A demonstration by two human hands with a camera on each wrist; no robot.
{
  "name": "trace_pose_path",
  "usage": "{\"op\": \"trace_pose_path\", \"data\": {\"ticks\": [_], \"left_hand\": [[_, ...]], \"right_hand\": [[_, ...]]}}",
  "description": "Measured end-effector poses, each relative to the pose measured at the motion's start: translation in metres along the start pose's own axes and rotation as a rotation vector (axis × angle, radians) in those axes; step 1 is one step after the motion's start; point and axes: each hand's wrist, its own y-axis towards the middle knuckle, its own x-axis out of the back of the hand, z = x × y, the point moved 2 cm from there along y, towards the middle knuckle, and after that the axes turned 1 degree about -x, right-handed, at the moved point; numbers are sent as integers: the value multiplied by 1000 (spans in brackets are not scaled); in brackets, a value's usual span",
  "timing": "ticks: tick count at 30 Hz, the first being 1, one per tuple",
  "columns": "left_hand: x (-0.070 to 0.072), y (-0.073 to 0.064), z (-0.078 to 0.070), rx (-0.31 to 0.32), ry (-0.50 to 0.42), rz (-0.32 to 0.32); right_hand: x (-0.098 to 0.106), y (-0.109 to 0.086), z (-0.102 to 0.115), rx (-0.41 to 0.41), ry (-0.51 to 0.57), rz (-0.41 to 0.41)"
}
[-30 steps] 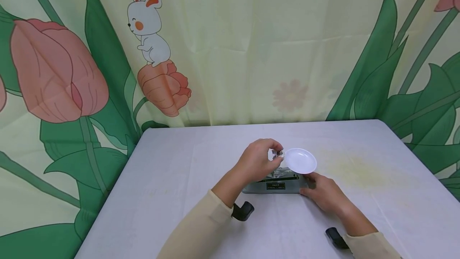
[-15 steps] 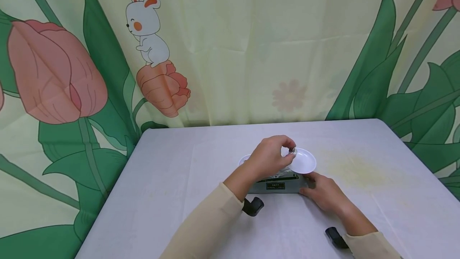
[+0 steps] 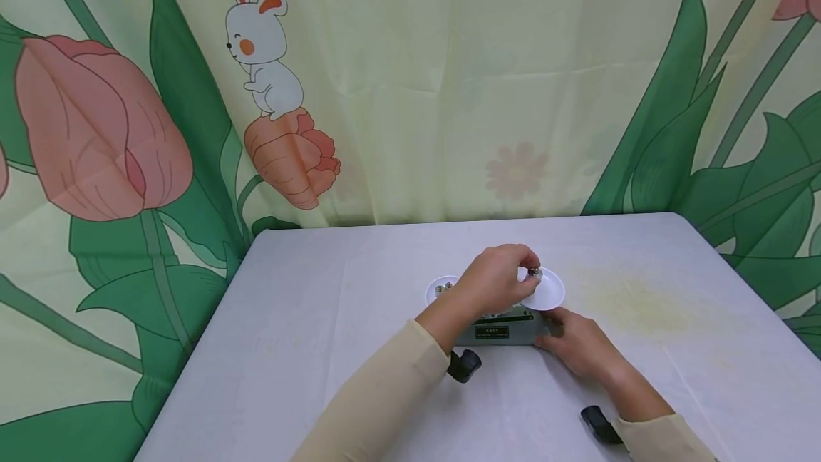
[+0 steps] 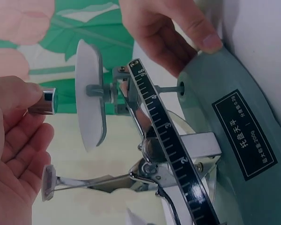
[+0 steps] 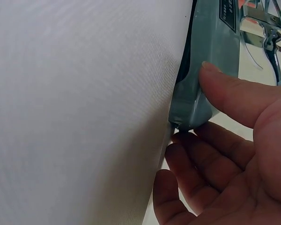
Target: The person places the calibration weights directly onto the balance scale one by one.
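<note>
My left hand (image 3: 497, 278) pinches a small shiny metal cylinder (image 4: 44, 101) between thumb and fingers. In the left wrist view the cylinder is held just off the face of the balance's white right pan (image 4: 88, 93), without touching it. The pan balance has a grey-green base (image 3: 468, 336), with a black scale bar (image 4: 166, 126) marked in numbers. At the base's right end, my right hand (image 3: 580, 346) grips the corner, thumb on the front and fingers around the end. The left pan (image 3: 431, 298) carries small metal pieces and is partly covered by my left wrist.
The balance stands on a white-covered table (image 3: 288, 348). Behind it hangs a curtain (image 3: 398, 91) printed with tulips and a rabbit. A metal pointer (image 4: 93, 183) rises from the balance's middle, close to my left fingers.
My left hand has moved right with the metal cylinder, from the middle of the balance to over the right pan. More of the left pan shows. My right hand has stayed put.
</note>
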Motion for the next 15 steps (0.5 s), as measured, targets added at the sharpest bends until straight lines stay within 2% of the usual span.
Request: {"op": "trace_pose_path", "data": {"ticks": [4, 9, 15], "left_hand": [[-2, 2, -2, -2, 51, 7], [-3, 3, -2, 23, 69, 21], [-7, 7, -2, 17, 111, 42]], "right_hand": [[0, -1, -1, 12, 8, -11], [1, -1, -1, 26, 6, -18], [-1, -1, -1, 18, 16, -13]]}}
